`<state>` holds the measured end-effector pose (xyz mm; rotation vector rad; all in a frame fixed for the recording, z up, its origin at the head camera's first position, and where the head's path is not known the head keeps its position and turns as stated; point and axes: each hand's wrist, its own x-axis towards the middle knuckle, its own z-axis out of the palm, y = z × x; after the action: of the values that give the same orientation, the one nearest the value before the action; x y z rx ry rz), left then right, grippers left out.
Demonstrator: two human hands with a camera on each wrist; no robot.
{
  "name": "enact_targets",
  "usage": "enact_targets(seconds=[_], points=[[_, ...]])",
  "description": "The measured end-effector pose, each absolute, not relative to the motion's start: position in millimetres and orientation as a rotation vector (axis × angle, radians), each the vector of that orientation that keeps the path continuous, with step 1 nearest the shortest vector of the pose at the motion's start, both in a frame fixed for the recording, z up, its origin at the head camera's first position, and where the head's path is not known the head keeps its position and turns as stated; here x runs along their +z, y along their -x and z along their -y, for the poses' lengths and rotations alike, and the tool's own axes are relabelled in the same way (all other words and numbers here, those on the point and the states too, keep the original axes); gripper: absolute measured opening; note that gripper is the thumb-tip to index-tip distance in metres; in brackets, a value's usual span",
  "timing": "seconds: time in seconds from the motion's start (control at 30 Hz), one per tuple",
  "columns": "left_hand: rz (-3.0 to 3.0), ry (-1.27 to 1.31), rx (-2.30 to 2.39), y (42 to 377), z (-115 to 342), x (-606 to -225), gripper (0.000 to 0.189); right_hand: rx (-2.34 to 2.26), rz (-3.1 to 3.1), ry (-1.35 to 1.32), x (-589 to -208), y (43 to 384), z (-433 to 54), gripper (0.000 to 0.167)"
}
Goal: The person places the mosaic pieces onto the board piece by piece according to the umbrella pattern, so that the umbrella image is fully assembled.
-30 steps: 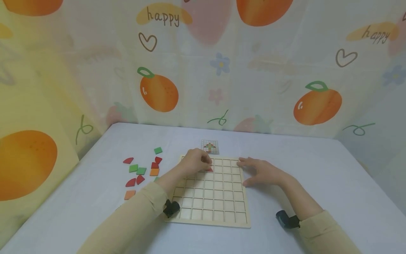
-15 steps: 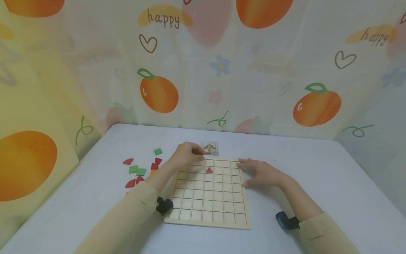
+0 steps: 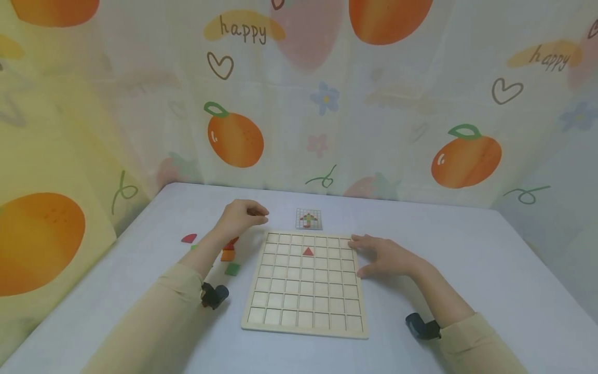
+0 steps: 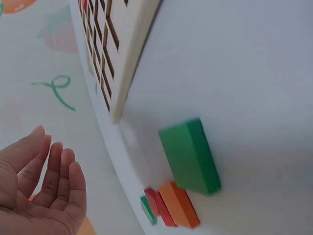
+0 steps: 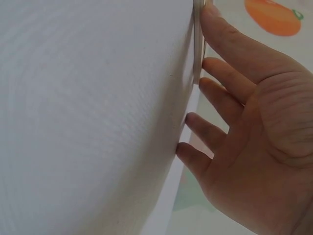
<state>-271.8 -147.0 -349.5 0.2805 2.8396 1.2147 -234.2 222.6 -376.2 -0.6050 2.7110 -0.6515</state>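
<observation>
A pale wooden grid board lies on the white table, with one red triangle tile in a cell of its second row from the back. My left hand is in the air left of the board's far corner, fingers loosely bent and nothing between them. In the left wrist view its palm and fingertips show bare. My right hand rests at the board's right edge, thumb and fingertips on the rim, fingers relaxed. The right wrist view shows the thumb along the board's edge.
Left of the board lie a green square tile, an orange square tile, red tiles and a red quarter-circle tile; my left forearm hides others. Behind the board lies a small pattern card. A fruit-print cloth hangs behind the table.
My left hand has let go of the red triangle, leaving it on the board, and moved left off the board. My right hand has stayed at the right edge.
</observation>
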Motion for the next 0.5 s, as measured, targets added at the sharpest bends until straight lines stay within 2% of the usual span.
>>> enact_targets(seconds=[0.5], points=[[-2.85,-0.036,1.1,272,190,-349,0.03,-0.656,-2.709,0.612,-375,235,-224,0.078]])
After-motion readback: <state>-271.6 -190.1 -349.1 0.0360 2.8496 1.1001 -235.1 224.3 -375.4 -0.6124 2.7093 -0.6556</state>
